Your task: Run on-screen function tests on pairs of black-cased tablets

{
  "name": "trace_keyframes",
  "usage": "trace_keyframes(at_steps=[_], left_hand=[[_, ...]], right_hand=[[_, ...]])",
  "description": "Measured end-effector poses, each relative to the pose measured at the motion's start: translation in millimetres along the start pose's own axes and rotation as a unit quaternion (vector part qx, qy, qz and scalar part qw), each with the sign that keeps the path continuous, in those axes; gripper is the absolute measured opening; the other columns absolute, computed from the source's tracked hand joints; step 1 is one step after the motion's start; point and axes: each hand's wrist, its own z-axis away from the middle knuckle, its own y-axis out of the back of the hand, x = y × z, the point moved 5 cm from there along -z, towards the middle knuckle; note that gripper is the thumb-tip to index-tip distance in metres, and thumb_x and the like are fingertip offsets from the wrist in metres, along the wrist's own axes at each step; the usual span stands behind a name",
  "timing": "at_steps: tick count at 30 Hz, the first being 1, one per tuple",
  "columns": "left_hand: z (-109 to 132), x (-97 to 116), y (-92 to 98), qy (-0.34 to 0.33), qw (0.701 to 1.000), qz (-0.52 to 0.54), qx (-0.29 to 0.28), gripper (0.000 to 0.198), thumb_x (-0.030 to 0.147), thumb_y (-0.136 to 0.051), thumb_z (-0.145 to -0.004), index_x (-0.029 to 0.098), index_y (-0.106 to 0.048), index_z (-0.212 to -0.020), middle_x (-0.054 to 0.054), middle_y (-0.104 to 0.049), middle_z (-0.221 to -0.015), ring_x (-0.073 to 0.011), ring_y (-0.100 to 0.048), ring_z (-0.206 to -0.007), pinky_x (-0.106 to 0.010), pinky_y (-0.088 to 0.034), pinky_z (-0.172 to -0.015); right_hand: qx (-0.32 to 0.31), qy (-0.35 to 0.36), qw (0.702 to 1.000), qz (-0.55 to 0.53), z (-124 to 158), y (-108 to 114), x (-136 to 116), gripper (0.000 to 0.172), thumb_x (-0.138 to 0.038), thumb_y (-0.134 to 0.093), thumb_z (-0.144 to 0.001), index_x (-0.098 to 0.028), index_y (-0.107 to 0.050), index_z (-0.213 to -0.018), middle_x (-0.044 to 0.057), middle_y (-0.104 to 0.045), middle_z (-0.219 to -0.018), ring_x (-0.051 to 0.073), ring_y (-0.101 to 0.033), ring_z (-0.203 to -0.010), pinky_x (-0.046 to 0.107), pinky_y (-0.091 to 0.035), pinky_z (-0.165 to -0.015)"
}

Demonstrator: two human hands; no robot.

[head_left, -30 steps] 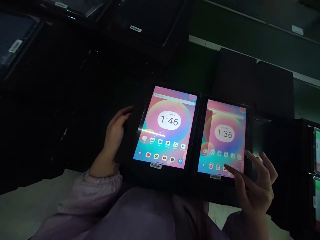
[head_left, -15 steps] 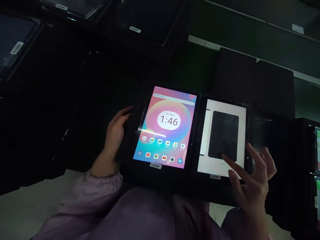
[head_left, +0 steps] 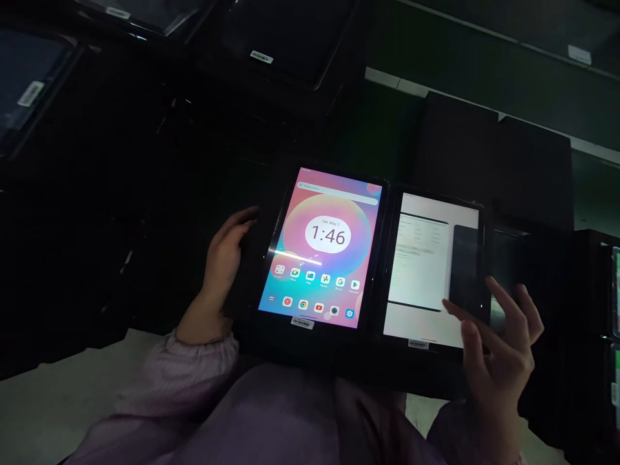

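Observation:
Two lit tablets lie side by side in a dark holder on my lap. The left tablet shows a colourful home screen with a clock reading 1:46 and rows of app icons. On the right tablet, a white screen carries a page of text and part of a dark card. My left hand grips the holder's left edge, its fingertips lost in the dark. Over the right tablet's lower right, my right hand is open with fingers spread, the index fingertip at the screen.
Dark tablets with white labels, one at the top and one at the far left, lie beyond the holder. A black box stands behind the right tablet. Lit screens show at the right edge.
My right hand has slid slightly to the right. On the right tablet, the dark card has shifted right and the text page has come into view. My left hand stays put.

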Motion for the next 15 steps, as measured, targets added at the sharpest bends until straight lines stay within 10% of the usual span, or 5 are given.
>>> trace_keyframes(at_steps=[15], left_hand=[[0.3, 0.6, 0.6, -0.019, 1.0, -0.021, -0.011, 0.033, 0.023, -0.068, -0.082, 0.022, -0.084, -0.111, 0.002, -0.08, -0.11, -0.0153, -0.069, -0.099, -0.016, -0.052, -0.071]], right_hand=[[0.05, -0.039, 0.998, -0.006, 8.4, 7.5, 8.9, 0.023, -0.028, -0.061, -0.105, -0.021, -0.082, -0.111, 0.011, -0.061, -0.151, 0.039, -0.046, -0.15, 0.061, -0.045, -0.111]])
